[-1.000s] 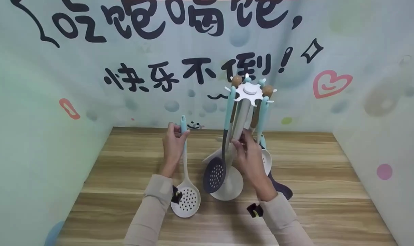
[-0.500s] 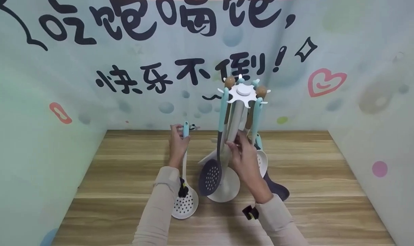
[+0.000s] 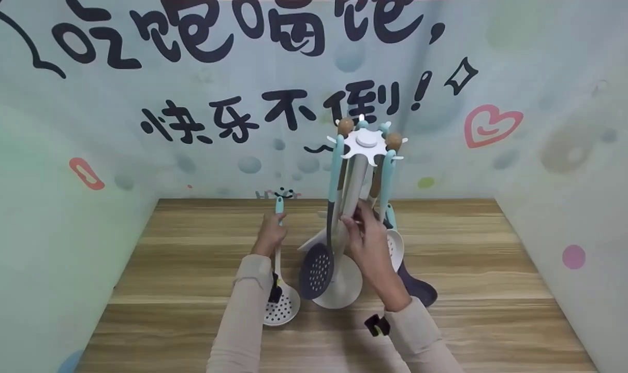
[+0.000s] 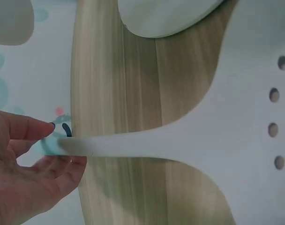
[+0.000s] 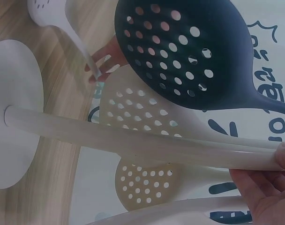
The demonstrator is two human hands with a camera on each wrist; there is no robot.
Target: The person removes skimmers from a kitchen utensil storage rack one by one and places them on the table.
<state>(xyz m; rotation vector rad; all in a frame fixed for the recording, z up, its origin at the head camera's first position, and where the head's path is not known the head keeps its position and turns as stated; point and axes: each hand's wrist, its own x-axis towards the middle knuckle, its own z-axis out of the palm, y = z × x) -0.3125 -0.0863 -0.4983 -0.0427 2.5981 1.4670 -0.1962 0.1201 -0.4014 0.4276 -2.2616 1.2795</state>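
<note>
My left hand (image 3: 270, 234) pinches the turquoise handle end of a white skimmer (image 3: 281, 306). Its long stem and perforated head point toward me, low over the table. In the left wrist view, thumb and fingers (image 4: 63, 180) close around the handle tip. My right hand (image 3: 373, 243) grips the pale pole (image 3: 354, 189) of a utensil stand, whose round base (image 3: 342, 290) is below. From the stand's white hook top (image 3: 366, 142) hang several utensils with turquoise or brown handles. Among them, a dark skimmer (image 3: 316, 270) hangs on the near left side, between my hands.
Behind the stand, to the right, are another white perforated utensil (image 3: 395, 249) and a dark ladle-like head (image 3: 420, 289). The wood-grain table (image 3: 189, 280) meets a printed backdrop (image 3: 215, 171) at the back, with pale walls on both sides.
My left hand has lowered the skimmer's handle and turned, so the handle tip sits lower in the head view. The right hand keeps its grip on the pole. The head view has shifted slightly.
</note>
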